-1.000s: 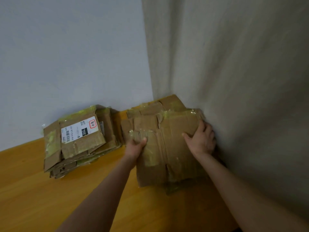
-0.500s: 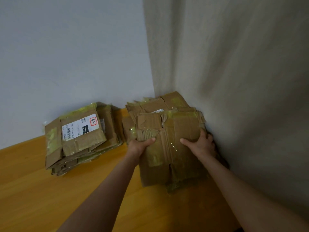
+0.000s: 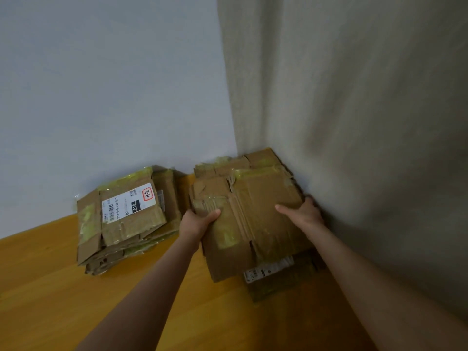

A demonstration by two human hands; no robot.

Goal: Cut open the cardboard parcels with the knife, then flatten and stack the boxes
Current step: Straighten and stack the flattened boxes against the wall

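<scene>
A flattened brown cardboard box with yellowish tape lies on top of a stack of flattened boxes in the corner by the curtain. My left hand grips its left edge, thumb on top. My right hand holds its right edge, thumb lying across the top face. A second stack of flattened boxes, its top one bearing a white shipping label, sits to the left against the wall. No knife is in view.
Both stacks rest on a wooden table. A pale wall stands behind, and a beige curtain hangs close along the right side of the right stack.
Both hands have lowered the top box and shifted it slightly back onto the right stack; it now lies flatter, and a labelled box edge shows beneath its near side.
</scene>
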